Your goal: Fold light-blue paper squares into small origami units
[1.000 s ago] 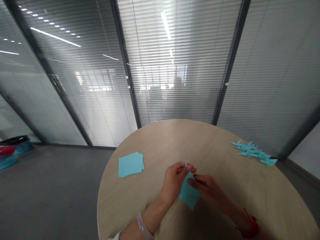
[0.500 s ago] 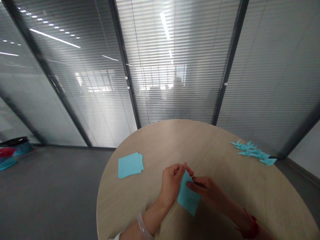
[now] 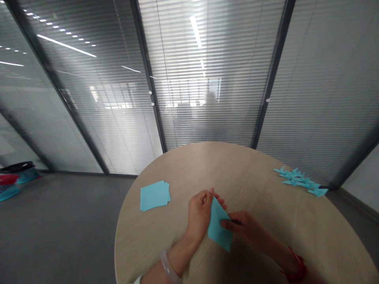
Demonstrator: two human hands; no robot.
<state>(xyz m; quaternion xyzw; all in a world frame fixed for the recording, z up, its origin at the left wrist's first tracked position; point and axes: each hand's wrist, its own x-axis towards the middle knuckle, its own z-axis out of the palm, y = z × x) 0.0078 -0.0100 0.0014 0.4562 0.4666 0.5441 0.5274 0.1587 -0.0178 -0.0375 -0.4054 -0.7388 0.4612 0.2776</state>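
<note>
paper (image 3: 217,232), one blue sheet with a pointed upper corner, is held slantwise between the person's hands over the near part of the round wooden table (image 3: 207,165); the left hand (image 3: 199,213) pinches it near that top corner, thumb raised against the edge and other fingers reaching behind; the right hand (image 3: 241,227) pinches the right edge, thumb flat on the near face; its remaining fingers sit in shadow, so how they are bent cannot be told for sure; a pale bangle (image 3: 169,269) rings the left wrist, a red bracelet (image 3: 301,269) the right; to the left on the table lies an uneven stack of blue sheets (image 3: 154,196); a cluster of folded blue pieces (image 3: 299,180) lies near the table's far right edge; beyond stand glass panels with blinds (image 3: 213,122)
</note>
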